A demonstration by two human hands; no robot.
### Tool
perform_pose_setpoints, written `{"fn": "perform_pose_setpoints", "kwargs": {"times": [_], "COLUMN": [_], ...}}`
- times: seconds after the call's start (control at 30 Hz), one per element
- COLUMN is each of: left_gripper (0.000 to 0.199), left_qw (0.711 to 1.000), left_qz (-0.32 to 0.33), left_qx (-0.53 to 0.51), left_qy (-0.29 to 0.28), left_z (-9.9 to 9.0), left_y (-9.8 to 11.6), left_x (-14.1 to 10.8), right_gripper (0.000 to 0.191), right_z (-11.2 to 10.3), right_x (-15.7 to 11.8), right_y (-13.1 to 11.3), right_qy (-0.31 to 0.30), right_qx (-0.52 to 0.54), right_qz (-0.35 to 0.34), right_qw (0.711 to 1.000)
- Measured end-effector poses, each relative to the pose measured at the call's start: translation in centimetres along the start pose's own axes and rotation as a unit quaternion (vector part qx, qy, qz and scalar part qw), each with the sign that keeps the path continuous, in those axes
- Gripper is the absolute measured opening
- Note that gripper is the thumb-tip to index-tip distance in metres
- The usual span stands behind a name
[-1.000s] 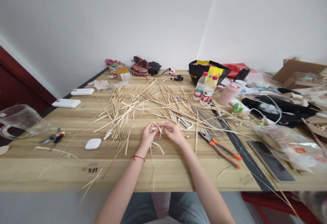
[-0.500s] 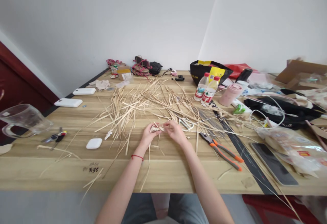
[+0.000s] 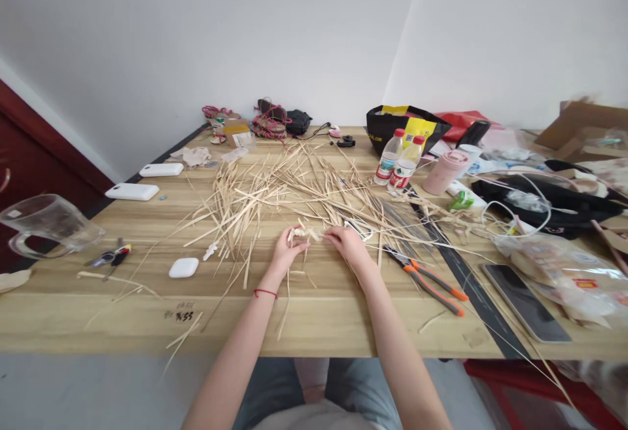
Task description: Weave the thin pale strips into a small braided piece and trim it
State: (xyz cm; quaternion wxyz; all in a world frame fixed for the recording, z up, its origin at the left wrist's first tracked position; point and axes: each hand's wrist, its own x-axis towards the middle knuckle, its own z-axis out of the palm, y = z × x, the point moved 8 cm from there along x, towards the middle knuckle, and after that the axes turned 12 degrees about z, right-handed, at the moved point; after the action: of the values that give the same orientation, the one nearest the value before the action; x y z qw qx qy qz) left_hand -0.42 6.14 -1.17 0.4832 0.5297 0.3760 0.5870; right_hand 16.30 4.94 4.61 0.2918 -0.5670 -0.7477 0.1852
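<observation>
Plaited piece: a short, pale piece of interlaced strips (image 3: 310, 235) spans the gap between the hands, above the middle of the table (image 3: 318, 332), nearer its front edge than its back.
Left hand: this hand (image 3: 287, 250) is partly open; the piece's left end lies between its fingers and its thumb, which stands away below. How firm the hold is, I cannot tell.
Right hand: this hand (image 3: 348, 243) has its fingertips drawn together in a pinch on the piece's right end.
Just changed: the right hand sits farther from the left than half a second ago, and the left thumb has swung away, so more of the piece shows. I judge that it is now held out lengthwise instead of bunched.
Trailing strip: one narrow strip (image 3: 283, 315) runs from below the left hand toward the table's front edge.
Strip pile: loose strips (image 3: 250, 197) spread beyond both hands toward the back edge.
Right of the hands: orange-handled pliers (image 3: 409, 268) lie open; a phone (image 3: 527, 302) rests near the front edge.
Left of the hands: a white case (image 3: 184, 268).
</observation>
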Motion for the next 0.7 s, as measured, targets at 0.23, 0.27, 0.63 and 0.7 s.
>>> {"fn": "perform_pose_setpoints", "kwargs": {"times": [0.23,0.27,0.63,0.7], "left_gripper": [0.059,0.053,0.035,0.035], "left_qw": [0.997,0.996,0.961,0.956], "left_qz": [0.057,0.065,0.117,0.123], "left_qx": [0.026,0.038,0.207,0.199], "left_qy": [0.034,0.042,0.142,0.178], "left_z": [-2.2,-2.6,-7.3,-8.3], "left_y": [1.1,1.2,2.6,3.0], "left_x": [0.6,0.6,0.3,0.3], "right_gripper": [0.019,0.020,0.023,0.023], "right_z": [-1.6,-1.6,-2.6,-2.6], "right_x": [0.0,0.0,-0.6,-0.6], "right_y": [1.1,1.3,1.3,1.2], "right_qy": [0.084,0.090,0.148,0.145], "right_qx": [-0.036,-0.039,-0.034,-0.036], "right_qz": [0.054,0.061,0.077,0.074], "right_qw": [0.994,0.993,0.985,0.986]}}
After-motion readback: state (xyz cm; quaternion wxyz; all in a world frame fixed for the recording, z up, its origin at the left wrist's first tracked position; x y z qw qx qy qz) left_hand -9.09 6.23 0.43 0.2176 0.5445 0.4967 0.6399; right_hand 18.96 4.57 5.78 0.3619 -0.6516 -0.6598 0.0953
